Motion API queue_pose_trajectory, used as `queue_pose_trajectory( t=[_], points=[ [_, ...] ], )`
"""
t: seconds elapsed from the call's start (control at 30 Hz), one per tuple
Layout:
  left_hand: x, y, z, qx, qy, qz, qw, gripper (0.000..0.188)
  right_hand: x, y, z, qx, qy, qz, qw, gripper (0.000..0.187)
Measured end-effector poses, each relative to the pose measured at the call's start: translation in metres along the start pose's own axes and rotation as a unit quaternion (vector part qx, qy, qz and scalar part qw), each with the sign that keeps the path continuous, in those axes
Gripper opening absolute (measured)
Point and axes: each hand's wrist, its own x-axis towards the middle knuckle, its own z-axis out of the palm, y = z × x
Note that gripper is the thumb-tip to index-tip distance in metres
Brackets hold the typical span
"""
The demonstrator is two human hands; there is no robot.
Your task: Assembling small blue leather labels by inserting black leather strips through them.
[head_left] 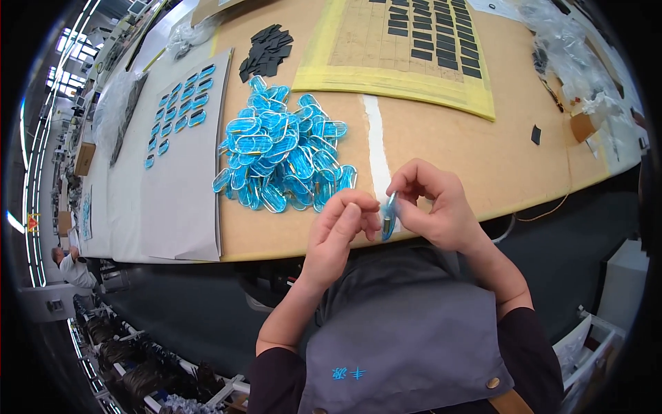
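While blue translucent oval piece shows edge-on, long axis running near to far, right hand pinches far end; left hand half-curled alongside, contact unclear.

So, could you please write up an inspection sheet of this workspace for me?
Surface: tan tabletop, white strip across it, grey board at left, yellow-edged board at the far side.
Job's things: heap of blue oval pieces; more in rows on the grey board; dark rectangles in a loose pile beyond the heap and in rows on the yellow-edged board.
Clutter: crumpled clear plastic at right; one stray dark rectangle.
Grip: right hand pinches a blue piece; left hand close beside it, contact unclear.
Cables: thin yellowish cord by the right edge, kind unclear.
Surroundings: person in a light top, far left.
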Motion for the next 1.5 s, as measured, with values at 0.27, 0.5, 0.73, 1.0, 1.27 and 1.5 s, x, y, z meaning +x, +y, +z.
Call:
queue_pose_trajectory(
  t=[0.27, 0.5, 0.73, 1.0, 1.27, 1.5],
  points=[
    [0.008, -0.005, -0.006, -0.124, -0.056, 0.011, 0.991, 0.019, 0.003, -0.004, 0.002, 0.171, -0.001, 0.121, 0.978, 0.025],
    [0.015, -0.01, 0.004, -0.184, -0.014, 0.025, 0.983, 0.017, -0.001, -0.004, 0.0, 0.187, -0.03, 0.116, 0.975, 0.015],
    [0.012, -0.02, 0.001, -0.177, -0.061, 0.063, 0.98, 0.024, 0.002, 0.008, -0.013, 0.27, -0.095, 0.172, 0.943, 0.017],
    [0.017, -0.031, -0.002, -0.21, -0.1, 0.1, 0.967, 0.02, 0.011, 0.011, -0.021, 0.267, -0.132, 0.213, 0.93, 0.02],
    [0.015, -0.037, -0.003, -0.196, -0.056, 0.069, 0.977, 0.013, 0.086, 0.025, -0.145, -0.325, 0.207, 0.044, 0.922, 0.015],
    [0.021, -0.036, -0.001, -0.216, -0.042, 0.056, 0.974, 0.003, 0.105, 0.049, -0.226, -0.457, 0.162, 0.122, 0.866, 0.017]
  ],
)
